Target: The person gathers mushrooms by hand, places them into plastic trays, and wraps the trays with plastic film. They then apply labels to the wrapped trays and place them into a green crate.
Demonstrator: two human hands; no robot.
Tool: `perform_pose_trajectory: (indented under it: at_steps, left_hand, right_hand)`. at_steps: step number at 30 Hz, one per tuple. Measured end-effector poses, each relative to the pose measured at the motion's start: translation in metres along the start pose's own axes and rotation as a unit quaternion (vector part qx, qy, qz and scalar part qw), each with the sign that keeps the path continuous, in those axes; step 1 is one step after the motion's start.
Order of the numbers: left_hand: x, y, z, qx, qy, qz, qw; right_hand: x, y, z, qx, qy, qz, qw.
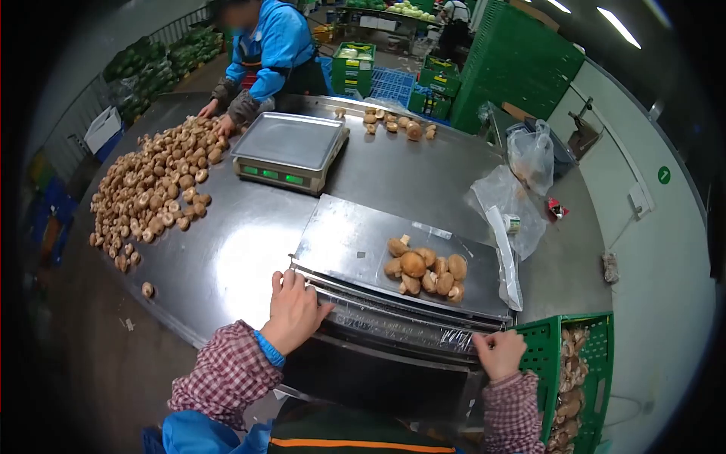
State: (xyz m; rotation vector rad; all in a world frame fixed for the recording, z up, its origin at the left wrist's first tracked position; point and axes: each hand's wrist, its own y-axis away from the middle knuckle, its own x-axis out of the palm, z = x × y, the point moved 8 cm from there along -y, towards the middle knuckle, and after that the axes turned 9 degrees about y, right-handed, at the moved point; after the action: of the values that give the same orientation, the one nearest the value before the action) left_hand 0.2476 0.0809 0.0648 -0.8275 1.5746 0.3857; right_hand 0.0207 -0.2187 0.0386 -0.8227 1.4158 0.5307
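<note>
My left hand point(293, 314) curls its fingers over the left end of a wrapping machine, at the edge of the clear cling film point(457, 338). At the film's right end my right hand point(501, 353) is closed in a pinch, thumb against forefinger. Between the hands runs the film roll point(393, 327), with shiny creases toward the right. Just behind it, a small heap of brown mushrooms point(413, 264) sits on the machine's flat metal plate point(340, 234). What lies under my left fingertips is mostly hidden.
A large mushroom pile point(162, 185) covers the table's left side, where a person in blue point(283, 38) reaches in. A scale point(291, 144) stands mid-table. More mushrooms point(401, 125) lie behind. Plastic bags point(514, 200) are at right; a green crate point(548, 340) of mushrooms stands beside my right hand.
</note>
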Motion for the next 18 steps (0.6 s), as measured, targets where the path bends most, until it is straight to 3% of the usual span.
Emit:
perform_pose_trajectory:
  at_steps: [3,4,6,7,9,10,11,12,13,14,15,16,17,18]
  left_hand:
    - [0.032,0.003,-0.005,-0.033,-0.036,0.066,0.997]
    - [0.041,-0.001,-0.008,-0.025,-0.006,0.033,0.999]
    - [0.063,-0.012,-0.001,-0.04,0.152,0.066,0.985]
    - [0.07,-0.011,0.009,-0.092,0.255,0.085,0.959]
    - [0.055,-0.005,0.015,-0.146,0.444,0.141,0.873]
    - [0.053,0.012,0.02,-0.208,0.5,0.221,0.811]
    - [0.032,0.03,0.02,-0.258,0.503,0.236,0.79]
    - [0.033,0.051,0.021,-0.317,0.604,0.255,0.685]
    - [0.035,0.073,0.015,-0.296,0.788,0.239,0.485]
    - [0.035,0.089,0.007,-0.28,0.814,0.32,0.396]
    - [0.004,0.067,-0.012,-0.156,0.842,0.342,0.387]
    - [-0.028,0.043,-0.034,-0.033,0.858,0.358,0.366]
    - [-0.05,0.005,-0.039,0.035,0.895,0.27,0.354]
    - [-0.076,-0.038,-0.042,0.108,0.918,0.177,0.339]
  right_hand:
    - [0.012,0.0,0.03,-0.016,0.034,0.036,0.999]
    - [0.024,-0.001,0.031,-0.009,0.043,0.037,0.998]
    - [0.027,-0.008,0.019,-0.017,0.01,0.007,1.0]
    - [0.037,-0.008,0.009,0.011,-0.122,0.075,0.99]
    - [0.037,0.006,0.003,0.042,-0.367,0.201,0.907]
    - [0.053,0.03,-0.008,0.151,-0.509,0.338,0.778]
    - [0.051,0.052,-0.015,0.228,-0.605,0.374,0.665]
    - [0.043,0.074,-0.012,0.274,-0.671,0.429,0.539]
    - [0.033,0.091,-0.008,0.31,-0.723,0.471,0.399]
    - [0.022,0.105,-0.013,0.267,-0.756,0.529,0.277]
    - [-0.027,0.098,0.001,0.09,-0.81,0.579,-0.014]
    - [-0.006,0.085,-0.041,0.059,-0.839,0.538,0.051]
    - [-0.032,0.023,-0.084,-0.163,-0.955,0.239,-0.065]
    - [-0.069,-0.028,-0.041,-0.125,-0.973,0.194,0.031]
